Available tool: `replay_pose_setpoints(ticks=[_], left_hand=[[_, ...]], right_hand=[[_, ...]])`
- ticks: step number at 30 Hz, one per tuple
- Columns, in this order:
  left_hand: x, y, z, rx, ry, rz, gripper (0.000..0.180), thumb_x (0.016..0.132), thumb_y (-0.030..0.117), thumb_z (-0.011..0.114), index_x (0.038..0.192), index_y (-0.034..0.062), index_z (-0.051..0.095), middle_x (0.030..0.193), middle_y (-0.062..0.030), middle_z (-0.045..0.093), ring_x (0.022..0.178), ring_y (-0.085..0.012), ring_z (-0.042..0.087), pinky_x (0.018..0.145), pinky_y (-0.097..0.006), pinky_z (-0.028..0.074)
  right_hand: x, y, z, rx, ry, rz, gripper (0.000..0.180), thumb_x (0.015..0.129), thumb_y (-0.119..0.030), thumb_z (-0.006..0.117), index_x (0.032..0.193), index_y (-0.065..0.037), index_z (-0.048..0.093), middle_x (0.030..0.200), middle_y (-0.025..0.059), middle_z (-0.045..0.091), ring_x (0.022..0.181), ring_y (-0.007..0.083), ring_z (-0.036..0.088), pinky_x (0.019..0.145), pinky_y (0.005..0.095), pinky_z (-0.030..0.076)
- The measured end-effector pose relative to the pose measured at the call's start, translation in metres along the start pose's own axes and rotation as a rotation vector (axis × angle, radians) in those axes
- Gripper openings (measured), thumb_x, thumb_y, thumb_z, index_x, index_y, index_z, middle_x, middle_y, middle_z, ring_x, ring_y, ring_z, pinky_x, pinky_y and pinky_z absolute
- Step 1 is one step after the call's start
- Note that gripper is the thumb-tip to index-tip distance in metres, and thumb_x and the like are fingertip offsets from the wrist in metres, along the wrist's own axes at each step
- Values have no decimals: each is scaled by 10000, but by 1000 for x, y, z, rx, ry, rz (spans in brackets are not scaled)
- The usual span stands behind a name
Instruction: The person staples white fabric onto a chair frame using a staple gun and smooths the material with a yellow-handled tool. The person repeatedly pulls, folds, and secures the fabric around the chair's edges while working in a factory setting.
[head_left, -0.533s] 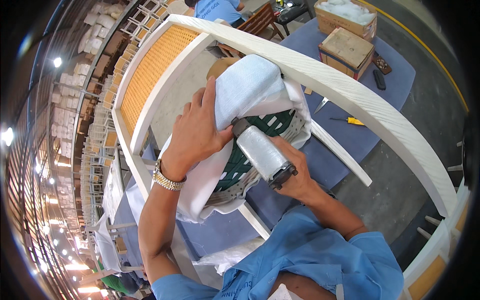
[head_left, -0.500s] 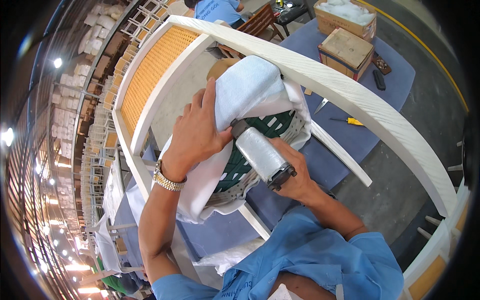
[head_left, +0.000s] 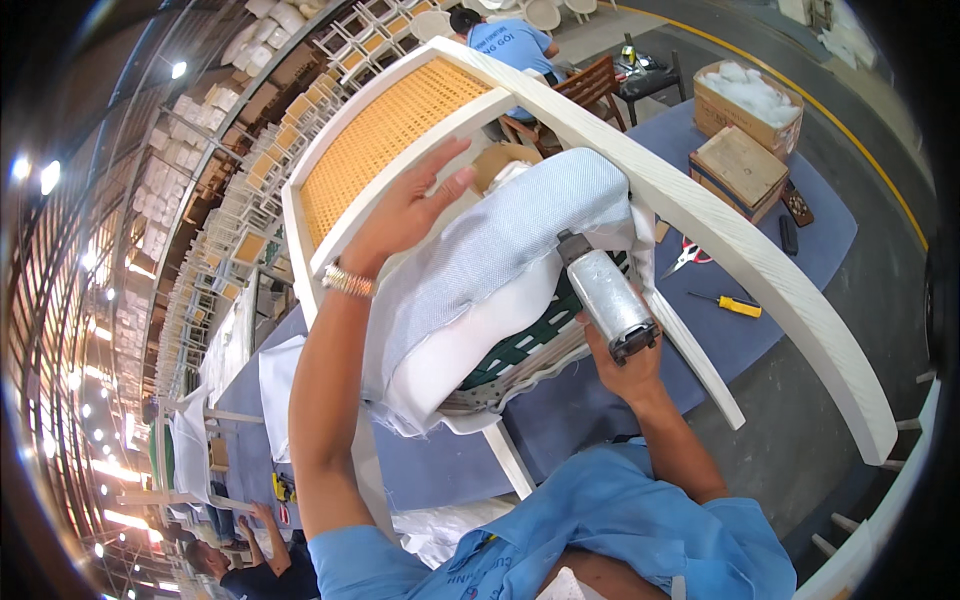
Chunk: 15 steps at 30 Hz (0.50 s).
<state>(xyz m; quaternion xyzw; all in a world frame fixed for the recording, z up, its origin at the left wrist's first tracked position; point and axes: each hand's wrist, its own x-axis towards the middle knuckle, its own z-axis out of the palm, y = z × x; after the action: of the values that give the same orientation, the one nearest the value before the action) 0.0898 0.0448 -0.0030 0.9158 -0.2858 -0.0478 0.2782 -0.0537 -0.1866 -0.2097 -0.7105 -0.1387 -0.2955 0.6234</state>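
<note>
A white wooden chair frame (head_left: 720,210) lies tipped over before me, its woven cane back (head_left: 390,135) at the far left. Pale blue-grey fabric (head_left: 500,220) is draped around its seat, with white padding (head_left: 490,325) and green webbing (head_left: 525,345) showing on the near side. My right hand (head_left: 632,368) grips a silver staple gun (head_left: 606,295), whose nose is at the fabric's near edge toward the right. My left hand (head_left: 400,210) is open, fingers stretched out, above the fabric's left part beside the chair back; no object is in it.
On the blue-covered table (head_left: 740,260) lie scissors (head_left: 688,256), a yellow-handled screwdriver (head_left: 738,305) and a dark tool (head_left: 788,235). A closed carton (head_left: 740,170) and a box of white stuffing (head_left: 750,95) stand behind. A co-worker (head_left: 505,45) sits beyond; another person (head_left: 250,565) is lower left.
My left hand has come off the fabric and moved toward the chair back. The staple gun has shifted right along the fabric edge, still in my right hand. The whole view has shifted.
</note>
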Motion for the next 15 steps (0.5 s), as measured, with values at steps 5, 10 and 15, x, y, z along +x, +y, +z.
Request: replay_pose_setpoints(ticks=[5,10,15], left_hand=[[16,-9,24,-19,-183,-180,787,974,586,538,1488,-1,433,1484,-235,489,1375,-335,474,1166,-379,321],[-3,19,37,209,-151,30,989,871,687,605,1526,-7,344,1474,-309,461,1364,-407,476,1142,-423,355],[-22,40,49,443,-76,-37,984,843,548,688,1562,25,266,1490,-307,427,1365,-449,455,1131,-453,366]], right_hand=[[8,4,0,-23,43,-132,582,664,44,734,1220,31,564,1092,189,623,972,375,653,849,382,524],[5,-6,1,5,97,-94,462,773,-45,761,1193,58,599,1056,214,677,932,345,703,827,396,557],[5,-19,-1,6,107,-128,522,715,-17,779,1197,54,593,1098,233,665,931,399,694,819,415,568]])
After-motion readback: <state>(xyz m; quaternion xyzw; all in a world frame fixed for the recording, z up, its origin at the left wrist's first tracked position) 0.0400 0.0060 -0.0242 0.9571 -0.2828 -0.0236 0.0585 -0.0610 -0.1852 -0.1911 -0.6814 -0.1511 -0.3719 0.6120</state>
